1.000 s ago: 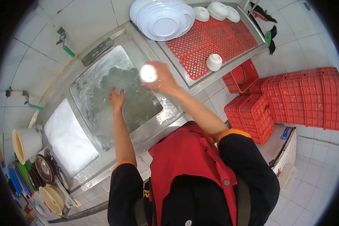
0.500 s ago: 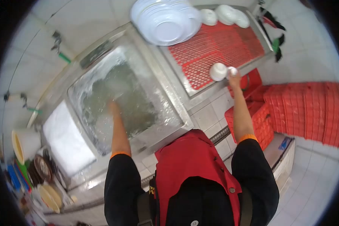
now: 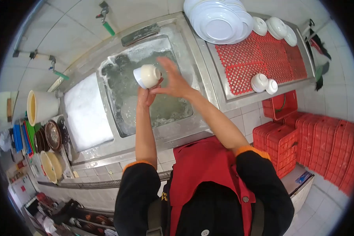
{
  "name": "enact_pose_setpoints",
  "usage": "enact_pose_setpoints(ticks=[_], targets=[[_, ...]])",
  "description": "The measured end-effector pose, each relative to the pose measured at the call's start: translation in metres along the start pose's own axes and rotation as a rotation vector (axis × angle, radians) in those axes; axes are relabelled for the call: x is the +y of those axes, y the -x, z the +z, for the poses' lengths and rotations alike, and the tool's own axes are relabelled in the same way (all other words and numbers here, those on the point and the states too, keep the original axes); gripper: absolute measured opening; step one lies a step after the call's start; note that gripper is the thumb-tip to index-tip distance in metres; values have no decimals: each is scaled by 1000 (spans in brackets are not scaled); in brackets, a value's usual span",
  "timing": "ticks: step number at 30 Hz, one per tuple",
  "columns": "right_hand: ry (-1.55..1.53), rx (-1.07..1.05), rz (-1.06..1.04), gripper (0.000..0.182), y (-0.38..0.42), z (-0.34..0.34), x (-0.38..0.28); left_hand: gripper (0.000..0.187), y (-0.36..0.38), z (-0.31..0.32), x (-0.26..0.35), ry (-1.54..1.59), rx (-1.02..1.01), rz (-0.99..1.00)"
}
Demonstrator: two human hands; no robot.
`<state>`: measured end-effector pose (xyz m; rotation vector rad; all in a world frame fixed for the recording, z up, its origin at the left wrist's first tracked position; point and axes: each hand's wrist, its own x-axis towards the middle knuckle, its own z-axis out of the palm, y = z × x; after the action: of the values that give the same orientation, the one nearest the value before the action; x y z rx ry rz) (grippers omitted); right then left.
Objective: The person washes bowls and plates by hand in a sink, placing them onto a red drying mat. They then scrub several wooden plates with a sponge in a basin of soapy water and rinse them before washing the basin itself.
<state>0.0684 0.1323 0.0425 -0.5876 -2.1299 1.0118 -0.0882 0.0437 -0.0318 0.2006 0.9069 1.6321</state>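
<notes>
My left hand [image 3: 145,96] holds a small white cup [image 3: 147,76] from below, raised over the steel sink [image 3: 177,126] of grey soapy water. My right hand [image 3: 174,82] touches the cup's right side with fingers spread. Two small white bowls [image 3: 264,83] sit upside down on the red drain mat [image 3: 255,59] to the right of the sink. A stack of white plates [image 3: 218,17] leans at the mat's far end, with more upturned bowls [image 3: 277,27] beside it.
A second basin full of white foam [image 3: 86,114] lies left of the sink. A white bucket [image 3: 39,106] and dark dishes [image 3: 51,135] stand at far left. Red plastic crates [image 3: 322,141] are stacked on the tiled floor at right. Taps [image 3: 106,17] stick out of the wall.
My right hand left a small bowl on the red mat and came back over the sink. My left hand rose out of the water with a white cup, now held by both hands.
</notes>
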Motion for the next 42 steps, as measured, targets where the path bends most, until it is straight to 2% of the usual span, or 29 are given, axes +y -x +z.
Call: enact_pose_setpoints(ticks=[1, 3, 6, 7, 9, 10, 11, 13, 14, 15, 16, 17, 19, 22, 23, 26, 27, 30, 32, 34, 36, 37, 38, 40, 41, 42], targets=[[-38, -3, -55, 91, -8, 15, -2, 37, 3, 3, -4, 29, 11, 5], [-136, -90, -3, 87, -14, 22, -11, 39, 4, -3, -18, 18, -56, 34], [-198, 88, 70, 81, -7, 9, -30, 35, 0, -12, -22, -61, -67, 38], [-22, 161, 126, 83, -4, 2, -27, 33, 0, -31, -27, 63, -127, -39], [107, 278, 133, 86, 19, -30, -9, 29, -1, -74, -42, 313, -231, -183], [170, 332, 134, 87, 36, -53, 2, 27, 4, -72, -45, 337, -216, -203], [317, 338, 242, 89, 54, -80, 12, 25, 12, -68, -48, 361, -195, -225], [633, 394, 413, 88, 90, -141, 24, 24, 19, -57, -52, 337, -227, -246], [743, 458, 432, 87, 111, -173, 42, 25, 17, -48, -54, 300, -230, -246], [756, 512, 441, 93, 129, -208, 53, 25, 16, -38, -58, 262, -232, -245], [878, 526, 451, 91, 139, -245, 56, 25, 16, -28, -62, 221, -230, -244], [853, 516, 531, 90, 151, -280, 65, 27, 15, -16, -66, 190, -223, -236], [991, 491, 644, 93, 184, -338, 102, 30, 7, 17, -77, 125, -213, -219], [859, 397, 666, 95, 229, -380, 157, 37, 1, 84, -93, 128, -184, -240], [759, 347, 739, 94, 238, -376, 167, 39, -2, 103, -102, 134, -208, -258], [755, 214, 652, 93, 248, -372, 181, 45, -15, 154, -137, 141, -294, -322], [789, 203, 681, 93, 246, -372, 178, 46, -20, 166, -151, 135, -329, -354], [855, 504, 420, 93, 206, -355, 108, 48, -20, 216, -187, -8, -414, -414], [307, 341, 229, 87, 182, -325, 64, 43, -17, 255, -211, -23, -502, -484], [431, 218, 195, 75, 170, -298, 32, 41, -23, 273, -247, -156, -625, -402], [290, 280, 213, 67, 171, -302, 50, 37, -3, 308, -266, -299, -371, -321], [220, 310, 222, 63, 169, -306, 56, 38, -16, 313, -271, -581, -432, -307], [202, 427, 218, 59, 170, -317, 59, 38, -33, 321, -274, -864, -489, -282], [465, 555, 234, 61, 178, -351, 73, 54, -43, 334, -292, -1108, -222, 139], [555, 521, 264, 62, 186, -368, 86, 57, -44, 336, -305, -1235, -96, 375], [643, 486, 295, 63, 199, -379, 103, 60, -41, 338, -308, -1363, -86, 462]])
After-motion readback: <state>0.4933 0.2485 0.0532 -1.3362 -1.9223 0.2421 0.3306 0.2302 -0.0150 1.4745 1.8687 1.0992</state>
